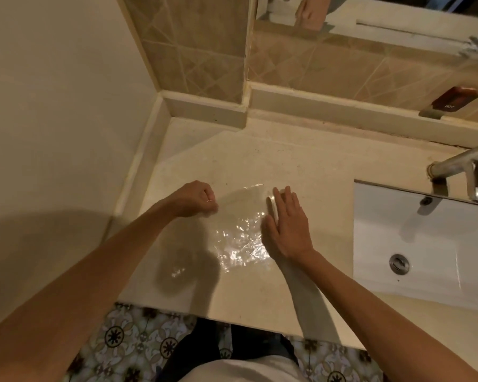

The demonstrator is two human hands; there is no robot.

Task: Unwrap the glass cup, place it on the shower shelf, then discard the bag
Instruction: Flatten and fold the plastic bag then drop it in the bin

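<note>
A clear, crinkled plastic bag lies flat on the cream counter. My left hand is curled into a fist at the bag's left edge and seems to pinch the plastic there. Along the bag's right side, my right hand lies flat with straight fingers pressing on it. A round, dark, see-through shape with small glints, apparently the glass cup, stands on the counter just below the bag's lower left corner, beside my left forearm.
A white sink basin with a metal drain and a chrome tap sits to the right. Tiled walls and a mirror back the counter. A dark red soap bar rests on the ledge at the right. Patterned floor tiles show below the counter's front edge.
</note>
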